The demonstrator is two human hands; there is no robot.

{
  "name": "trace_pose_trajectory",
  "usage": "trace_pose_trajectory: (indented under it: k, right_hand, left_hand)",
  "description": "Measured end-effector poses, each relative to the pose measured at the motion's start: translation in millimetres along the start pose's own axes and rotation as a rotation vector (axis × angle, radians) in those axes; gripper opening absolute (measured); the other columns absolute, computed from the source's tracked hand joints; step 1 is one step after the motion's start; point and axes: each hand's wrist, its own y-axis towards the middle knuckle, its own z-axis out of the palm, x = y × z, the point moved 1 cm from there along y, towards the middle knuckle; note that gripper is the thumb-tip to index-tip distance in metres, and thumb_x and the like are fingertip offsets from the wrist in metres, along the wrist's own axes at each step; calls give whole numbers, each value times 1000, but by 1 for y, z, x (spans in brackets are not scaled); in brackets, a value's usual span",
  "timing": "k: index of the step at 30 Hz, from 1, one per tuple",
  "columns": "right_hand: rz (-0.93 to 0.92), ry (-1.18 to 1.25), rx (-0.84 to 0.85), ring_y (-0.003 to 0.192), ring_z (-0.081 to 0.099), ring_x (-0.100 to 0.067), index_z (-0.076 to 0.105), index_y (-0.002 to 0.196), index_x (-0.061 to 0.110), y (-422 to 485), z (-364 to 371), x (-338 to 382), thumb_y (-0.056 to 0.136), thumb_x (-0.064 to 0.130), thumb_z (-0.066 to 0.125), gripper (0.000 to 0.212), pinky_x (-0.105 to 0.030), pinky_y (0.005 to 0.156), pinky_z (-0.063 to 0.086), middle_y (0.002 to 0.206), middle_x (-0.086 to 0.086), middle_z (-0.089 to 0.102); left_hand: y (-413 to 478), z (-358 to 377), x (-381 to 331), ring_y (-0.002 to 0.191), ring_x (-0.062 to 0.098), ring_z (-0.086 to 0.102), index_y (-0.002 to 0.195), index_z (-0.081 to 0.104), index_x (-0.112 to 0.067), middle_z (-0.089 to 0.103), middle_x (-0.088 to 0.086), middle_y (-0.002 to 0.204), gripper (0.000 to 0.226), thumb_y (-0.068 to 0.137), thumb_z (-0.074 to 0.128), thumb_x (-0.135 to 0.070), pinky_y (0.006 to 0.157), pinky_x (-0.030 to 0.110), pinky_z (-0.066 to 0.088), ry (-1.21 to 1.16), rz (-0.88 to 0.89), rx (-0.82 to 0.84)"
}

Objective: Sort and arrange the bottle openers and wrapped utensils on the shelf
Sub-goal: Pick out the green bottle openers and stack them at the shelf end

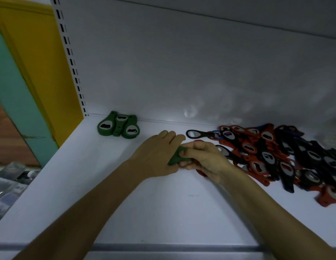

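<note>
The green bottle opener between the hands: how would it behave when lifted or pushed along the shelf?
The green opener looks stiff: it keeps a straight edge in the right hand. It is probably light, being thin and flat. It seems unlikely to roll, since similar ones lie flat in the green stack.
</note>
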Motion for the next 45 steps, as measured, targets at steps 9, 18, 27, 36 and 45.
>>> trace_pose_trajectory:
  k: [9, 18, 27, 36, 45]
  right_hand:
    - [-204, 140, -2, 77, 70, -19, 66, 103, 6, -4, 2, 6, 62, 25, 77, 47, -26, 67, 58, 88, -11, 72]
    - [-345, -432, 213, 116, 50, 7, 50, 131, 38, 15, 13, 12, 75, 28, 77, 63, -11, 97, 40, 132, 9, 52]
    - [-278, 93, 191, 111, 63, -12, 77, 88, 23, 23, 22, 12, 81, 28, 68, 13, -25, 96, 50, 114, 0, 70]
    - [0, 1150, -134, 102, 66, -24, 64, 108, 5, 20, 35, 14, 93, 22, 54, 24, -39, 95, 50, 106, -10, 71]
    - [69, 1113, -90, 85, 66, -25, 57, 93, 7, 13, 58, 8, 87, 27, 66, 23, -32, 81, 52, 76, -13, 66]
  left_hand:
    - [11, 3, -2, 79, 15, 57, 106, 47, -16, 58, -2, 91, 32, 83, 66, -26, 62, 23, 42, -608, -337, -31]
    - [2, 9, -21, 110, 7, 58, 132, 39, -15, 59, -5, 115, 54, 85, 66, -16, 91, 26, 50, -1043, -395, 94]
    - [8, -11, -18, 76, 7, 60, 96, 60, -21, 63, -6, 78, 22, 75, 68, -16, 66, 22, 49, -1452, -397, 257]
    - [-5, -5, -30, 110, 1, 50, 135, 31, -30, 38, -1, 134, 57, 87, 46, -56, 86, 20, 50, -691, -356, -280]
    - [-9, -2, -14, 97, 12, 53, 116, 49, -14, 50, 3, 111, 21, 96, 46, -10, 85, 21, 45, -742, -477, -370]
